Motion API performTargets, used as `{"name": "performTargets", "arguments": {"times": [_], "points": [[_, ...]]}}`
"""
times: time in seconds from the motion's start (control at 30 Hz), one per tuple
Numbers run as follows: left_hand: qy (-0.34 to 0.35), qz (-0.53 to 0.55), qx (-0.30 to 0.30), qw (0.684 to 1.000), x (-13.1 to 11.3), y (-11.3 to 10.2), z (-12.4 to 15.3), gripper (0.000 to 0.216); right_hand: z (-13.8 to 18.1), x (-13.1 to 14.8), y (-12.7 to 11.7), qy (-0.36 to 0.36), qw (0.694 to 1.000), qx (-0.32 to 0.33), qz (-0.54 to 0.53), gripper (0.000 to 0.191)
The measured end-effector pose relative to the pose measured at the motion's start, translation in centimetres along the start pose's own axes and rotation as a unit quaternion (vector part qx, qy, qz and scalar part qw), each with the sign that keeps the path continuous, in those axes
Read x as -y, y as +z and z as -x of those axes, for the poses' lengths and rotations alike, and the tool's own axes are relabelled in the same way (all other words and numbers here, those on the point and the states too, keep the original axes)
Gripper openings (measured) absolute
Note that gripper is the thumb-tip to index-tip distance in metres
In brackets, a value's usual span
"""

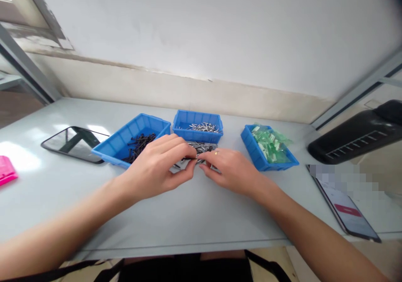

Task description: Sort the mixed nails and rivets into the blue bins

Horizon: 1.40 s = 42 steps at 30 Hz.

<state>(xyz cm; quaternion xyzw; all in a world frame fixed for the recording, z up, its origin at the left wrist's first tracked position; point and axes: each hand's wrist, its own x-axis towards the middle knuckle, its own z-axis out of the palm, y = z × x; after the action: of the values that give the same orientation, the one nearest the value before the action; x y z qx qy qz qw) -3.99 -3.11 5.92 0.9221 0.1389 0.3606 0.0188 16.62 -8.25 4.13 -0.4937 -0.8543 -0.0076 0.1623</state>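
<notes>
A loose pile of mixed black and silver screws (201,148) lies on the pale table (188,215) in front of the blue bins. My left hand (157,166) rests on the pile's left side, fingers curled, thumb and fingertips pinched on screws. My right hand (229,169), a ring on one finger, rests on the pile's right side with fingers bent down onto the screws. A blue bin of black screws (133,143) stands at the left, a blue bin of silver screws (198,127) behind the pile.
A third blue bin (266,148) with small green packets stands at the right. A dark phone (73,143) lies at the left, a pink object (6,171) at the far left edge. Another phone (345,208) and a black device (358,133) are at the right.
</notes>
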Motion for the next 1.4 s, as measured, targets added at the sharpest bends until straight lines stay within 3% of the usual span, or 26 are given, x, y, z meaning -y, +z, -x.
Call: {"name": "performTargets", "arguments": {"times": [0.37,0.5,0.57,0.63,0.73,0.83,0.93,1.1,1.27,1.4], "points": [[-0.020,-0.010,0.033,0.999,0.2,0.2,0.0,0.006,0.0,0.2,-0.2,0.002,0.999,0.052,0.002,0.018],[-0.029,-0.121,0.020,0.992,1.0,-0.2,-0.2,0.009,0.1,0.1,-0.4,0.014,0.998,0.053,0.007,0.020],[-0.057,-0.253,0.033,0.965,1.8,-1.0,-0.2,0.015,0.1,0.0,-0.3,0.022,0.999,0.041,0.012,0.022],[-0.117,-0.356,0.084,0.923,2.8,-2.0,-0.1,0.017,0.1,-0.2,-0.1,0.024,0.999,0.032,0.016,0.023],[-0.194,-0.391,0.092,0.895,4.1,-3.2,0.4,0.018,0.2,-0.4,0.2,0.023,0.999,0.021,0.025,0.024],[-0.215,-0.414,0.110,0.878,4.8,-3.5,0.8,0.020,0.2,-0.6,0.4,0.026,0.999,0.009,0.034,0.024],[-0.196,-0.420,0.116,0.878,4.6,-2.9,0.7,0.017,0.2,-0.6,0.2,0.041,0.998,0.009,0.050,0.021],[-0.101,-0.349,0.128,0.923,3.3,-1.6,0.1,0.022,-0.1,-0.6,-0.3,0.064,0.995,0.020,0.068,0.022],[0.002,-0.198,0.164,0.966,2.4,-0.7,0.2,0.024,-0.1,-0.8,-1.4,0.101,0.991,0.058,0.072,0.022],[0.036,-0.092,0.221,0.970,1.4,0.3,0.5,0.024,0.4,-1.0,-2.3,0.097,0.989,0.107,0.007,0.014]]}}
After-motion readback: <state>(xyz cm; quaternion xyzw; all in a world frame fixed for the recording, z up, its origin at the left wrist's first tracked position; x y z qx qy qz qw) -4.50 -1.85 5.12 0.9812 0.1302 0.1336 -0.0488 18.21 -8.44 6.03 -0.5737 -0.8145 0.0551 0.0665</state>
